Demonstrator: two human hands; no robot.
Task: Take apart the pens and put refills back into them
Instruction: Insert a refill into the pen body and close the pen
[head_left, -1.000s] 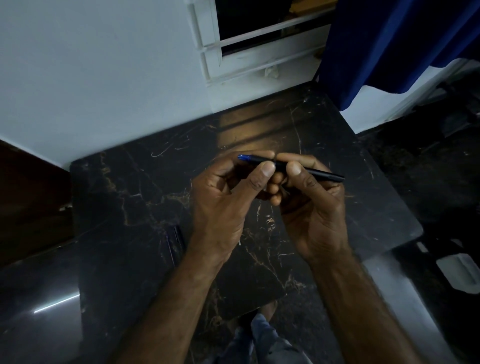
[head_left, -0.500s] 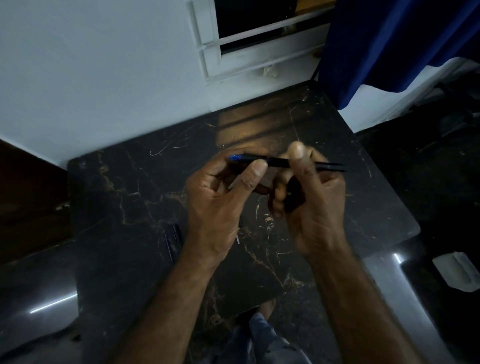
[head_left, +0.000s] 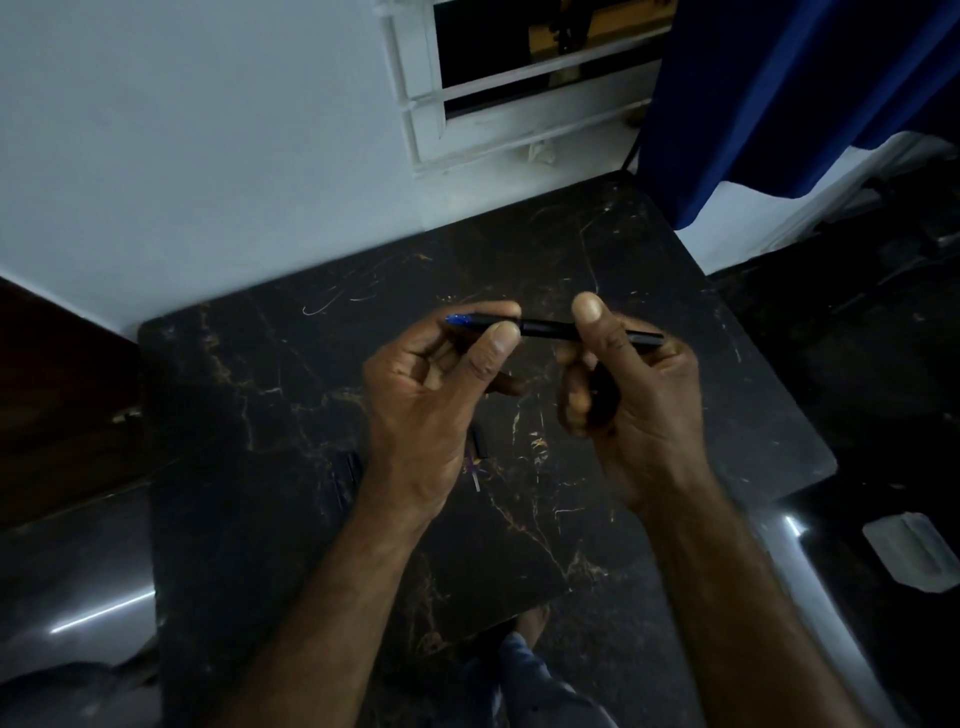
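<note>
Lifted clear of the barrel since a second ago, the right thumb now points upward while the hands have drawn slightly apart along the pen (head_left: 550, 328). Left to right over the desk (head_left: 249, 405), a slab of polished black stone veined in gold and white: a dark, slim, oblong object (head_left: 347, 475), too dim to identify, lies flat by the left wrist; the left hand (head_left: 431, 410) pinches the pen's blue-tipped end between thumb and forefinger; a short dark piece and a thin pale pin (head_left: 477, 462) rest on the stone just below that hand; the right hand (head_left: 631, 410) curls its fingers (head_left: 574, 400) around the smooth black barrel, thumb off it. The slender, round pen lies nearly level in the air above the desk's middle, spanning both hands. At far right hangs a blue cloth curtain (head_left: 789, 93).
</note>
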